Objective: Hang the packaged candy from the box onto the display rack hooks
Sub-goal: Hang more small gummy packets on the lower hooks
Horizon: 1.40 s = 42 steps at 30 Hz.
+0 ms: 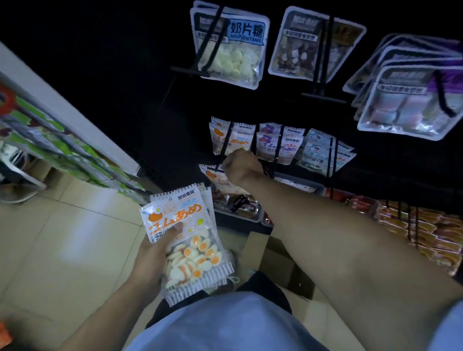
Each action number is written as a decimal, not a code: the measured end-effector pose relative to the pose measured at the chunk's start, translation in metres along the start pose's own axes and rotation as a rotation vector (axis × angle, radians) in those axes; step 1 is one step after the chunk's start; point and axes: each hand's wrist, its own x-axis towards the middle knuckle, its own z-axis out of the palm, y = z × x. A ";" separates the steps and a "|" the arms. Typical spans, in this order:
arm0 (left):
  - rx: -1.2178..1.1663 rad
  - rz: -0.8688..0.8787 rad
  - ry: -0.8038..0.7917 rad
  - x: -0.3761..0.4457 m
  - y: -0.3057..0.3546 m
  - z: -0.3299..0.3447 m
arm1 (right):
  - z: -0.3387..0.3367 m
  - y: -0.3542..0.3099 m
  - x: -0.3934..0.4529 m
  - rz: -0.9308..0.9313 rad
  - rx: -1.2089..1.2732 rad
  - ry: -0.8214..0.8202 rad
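Partly done: matching packs already on black rack hooks (228, 138). Right hand (241, 170) pinches one white-orange egg-candy packet (217, 178) at hook; left hand (152, 254) grips remaining clear plastic egg-candy stack (187, 242). Brown cardboard box (282, 262) below.

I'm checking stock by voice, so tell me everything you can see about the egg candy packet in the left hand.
The egg candy packet is a glossy plastic pouch with striped, crimped top and bottom edges, orange lettering on a white upper panel, and a clear lower window showing fried-egg-shaped gummies. It lies tilted, top away from the person, fronting a small stack of packets. The left hand grips it, thumb pressed on its front.
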 end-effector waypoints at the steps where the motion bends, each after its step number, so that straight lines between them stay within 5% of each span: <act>1: 0.005 0.005 0.003 -0.001 0.001 0.000 | 0.002 0.000 0.001 -0.002 0.019 0.012; 17: -0.003 0.040 -0.015 -0.015 0.007 0.011 | 0.007 0.000 0.006 -0.122 -0.002 0.142; 42: -0.032 -0.006 0.007 -0.025 -0.002 0.014 | -0.007 -0.002 0.009 -0.028 0.147 0.077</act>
